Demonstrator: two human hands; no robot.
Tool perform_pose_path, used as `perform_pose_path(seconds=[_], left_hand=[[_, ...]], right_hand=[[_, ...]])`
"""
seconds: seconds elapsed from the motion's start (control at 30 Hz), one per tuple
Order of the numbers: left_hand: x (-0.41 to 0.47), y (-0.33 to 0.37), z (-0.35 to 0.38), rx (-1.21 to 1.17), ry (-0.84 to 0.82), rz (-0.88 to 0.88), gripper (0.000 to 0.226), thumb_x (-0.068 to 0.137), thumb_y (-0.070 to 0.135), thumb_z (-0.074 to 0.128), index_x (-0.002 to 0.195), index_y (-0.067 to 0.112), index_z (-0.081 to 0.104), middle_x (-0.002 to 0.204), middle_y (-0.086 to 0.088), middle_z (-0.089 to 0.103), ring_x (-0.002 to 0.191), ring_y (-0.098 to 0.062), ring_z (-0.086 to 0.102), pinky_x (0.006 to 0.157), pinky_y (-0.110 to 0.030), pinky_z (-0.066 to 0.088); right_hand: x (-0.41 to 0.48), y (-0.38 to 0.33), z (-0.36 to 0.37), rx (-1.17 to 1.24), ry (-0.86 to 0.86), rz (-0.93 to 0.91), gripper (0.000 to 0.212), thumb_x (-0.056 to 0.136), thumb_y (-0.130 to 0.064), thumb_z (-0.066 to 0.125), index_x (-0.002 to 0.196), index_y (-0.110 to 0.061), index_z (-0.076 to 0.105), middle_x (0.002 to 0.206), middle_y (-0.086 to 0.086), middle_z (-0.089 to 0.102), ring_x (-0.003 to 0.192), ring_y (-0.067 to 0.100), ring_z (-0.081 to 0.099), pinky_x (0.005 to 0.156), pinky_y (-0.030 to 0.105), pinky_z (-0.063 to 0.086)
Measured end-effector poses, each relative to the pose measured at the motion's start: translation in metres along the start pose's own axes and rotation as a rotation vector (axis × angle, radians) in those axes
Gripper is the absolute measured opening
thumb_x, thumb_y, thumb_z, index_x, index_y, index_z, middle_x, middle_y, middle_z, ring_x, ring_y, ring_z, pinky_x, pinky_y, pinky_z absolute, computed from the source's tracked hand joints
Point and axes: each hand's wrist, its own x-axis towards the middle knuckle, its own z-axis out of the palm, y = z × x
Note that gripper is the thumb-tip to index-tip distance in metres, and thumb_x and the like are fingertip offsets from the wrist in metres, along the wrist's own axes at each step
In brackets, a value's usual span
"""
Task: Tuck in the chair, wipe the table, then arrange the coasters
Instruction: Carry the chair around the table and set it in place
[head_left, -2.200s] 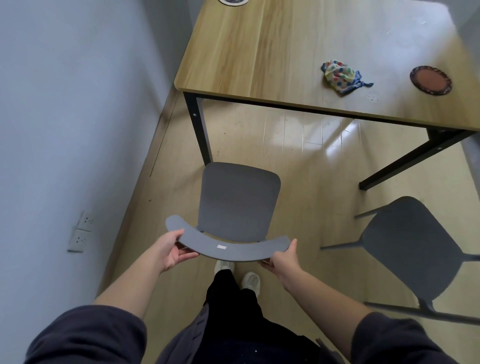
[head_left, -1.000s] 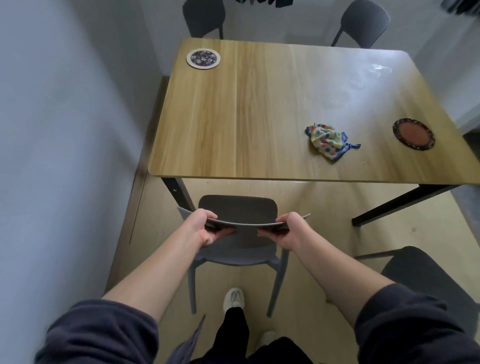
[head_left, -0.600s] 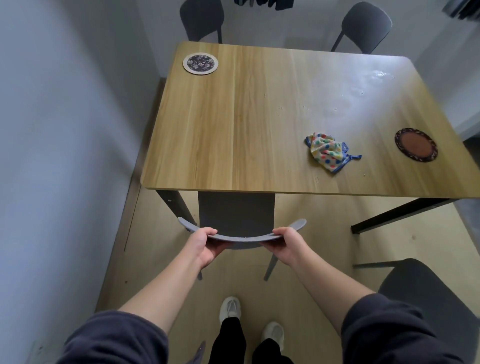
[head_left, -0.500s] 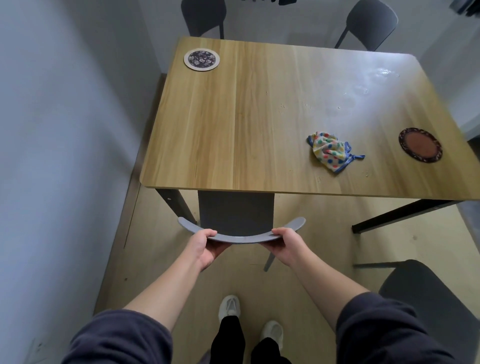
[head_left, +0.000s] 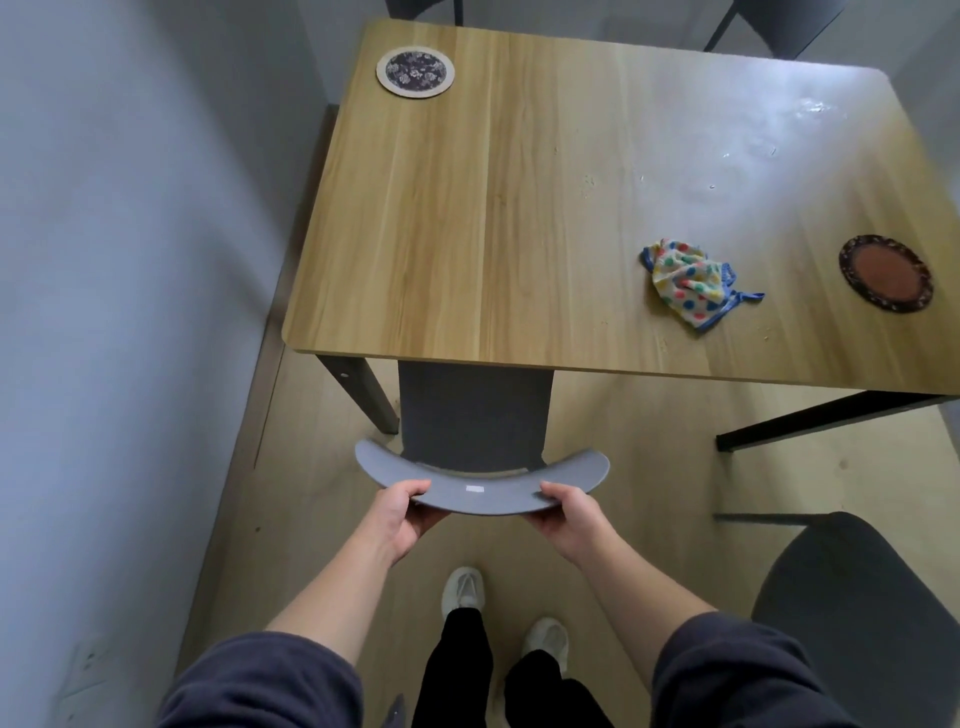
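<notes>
Wood-grain counter (head_left: 519, 208) beside pale wall (head_left: 130, 260), light wood floor (head_left: 649, 467). Grey chair (head_left: 475, 415) at near-left edge, seat partly under counter, facing it. Curved backrest (head_left: 571, 475) long axis runs left-right. Left hand (head_left: 397, 519) and right hand (head_left: 571, 514) both grasp backrest. White sticker (head_left: 474, 489) there, unreadable.

Front of chair (head_left: 475, 415) hidden under table (head_left: 467, 234) near edge. Beyond table, far chairs (head_left: 779, 23) cut by top edge. Table right near corner cut by right edge.

Glossy wood-grain table (head_left: 467, 208), matt grey chair (head_left: 472, 415), crumpled dotted cloth (head_left: 685, 280).
</notes>
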Motion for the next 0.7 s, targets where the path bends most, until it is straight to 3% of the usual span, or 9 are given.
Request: perform_pose_path(seconds=[0.17,0.3,0.43,0.57,0.7], left_hand=[[0.001,-0.002,-0.008,-0.006,0.032,0.009,0.014,0.093,0.0,0.047,0.107,-0.001,0.051,0.101,-0.02,0.062,0.09,-0.033,0.062,0.059,-0.044,0.059],[0.005,0.004,-0.001,-0.04,0.008,0.066,0.031,0.089,-0.01,0.041,0.119,-0.004,0.045,0.114,-0.024,0.056,0.093,-0.036,0.06,0.062,-0.046,0.058],[0.009,0.017,0.011,-0.08,-0.06,0.085,0.034,0.089,-0.011,0.04,0.122,-0.003,0.042,0.119,-0.025,0.052,0.104,-0.038,0.055,0.07,-0.049,0.056],[0.014,0.026,0.018,-0.102,-0.086,0.111,0.037,0.089,-0.012,0.039,0.125,-0.002,0.044,0.116,-0.023,0.055,0.099,-0.035,0.057,0.068,-0.045,0.057],[0.02,0.042,0.027,-0.095,-0.102,0.135,0.03,0.089,-0.013,0.041,0.117,-0.002,0.047,0.111,-0.023,0.056,0.094,-0.034,0.059,0.067,-0.046,0.058]], right_hand=[[-0.004,0.008,-0.001,-0.02,-0.004,0.007,0.013,0.095,0.005,0.051,0.107,0.003,0.05,0.105,0.02,0.06,0.092,0.033,0.062,0.068,0.044,0.053],[0.0,0.001,0.004,0.08,-0.017,0.012,0.018,0.092,0.012,0.046,0.109,0.005,0.049,0.102,0.021,0.06,0.09,0.034,0.061,0.069,0.044,0.054],[0.003,-0.014,0.015,0.094,-0.047,-0.013,0.011,0.092,0.01,0.045,0.099,0.004,0.051,0.092,0.019,0.06,0.081,0.032,0.061,0.049,0.035,0.057],[0.01,-0.023,0.024,0.113,-0.085,-0.033,0.014,0.092,0.011,0.046,0.103,0.005,0.05,0.097,0.021,0.061,0.087,0.033,0.062,0.067,0.043,0.056],[0.015,-0.034,0.037,0.123,-0.123,-0.06,0.013,0.093,0.01,0.045,0.101,0.003,0.051,0.098,0.02,0.061,0.089,0.032,0.062,0.068,0.043,0.057]])
